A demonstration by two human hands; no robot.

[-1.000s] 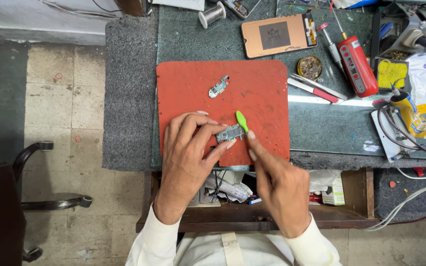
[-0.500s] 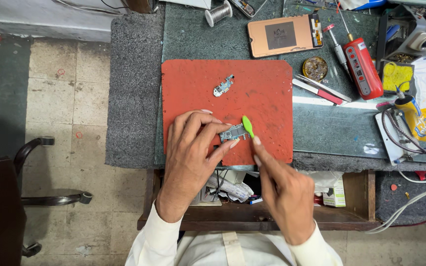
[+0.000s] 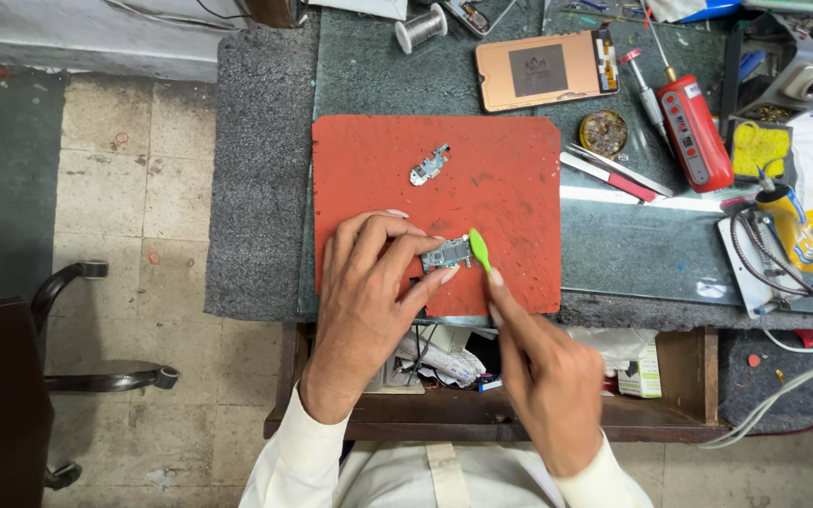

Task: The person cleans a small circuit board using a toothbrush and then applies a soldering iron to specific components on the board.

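My left hand (image 3: 369, 292) pinches a small grey circuit board (image 3: 447, 253) between thumb and fingers, just above the near part of a red work mat (image 3: 510, 179). My right hand (image 3: 543, 372) grips a thin green pry tool (image 3: 479, 249) whose tip touches the right edge of the board. A small loose metal part (image 3: 429, 166) lies alone on the mat, farther from me than the hands.
A phone (image 3: 543, 69) lies back-up behind the mat. Right of the mat are a round tin (image 3: 603, 133), tweezers and a blade (image 3: 609, 172), a red tool (image 3: 693, 134), a yellow sponge (image 3: 759, 149) and cables. A solder spool (image 3: 422, 26) stands behind. An open drawer (image 3: 670, 376) sits under the bench; a chair (image 3: 11, 376) at left.
The view shifted slightly. Both hands stay in nearly the same place, with the green tool still worked against the board's right edge.
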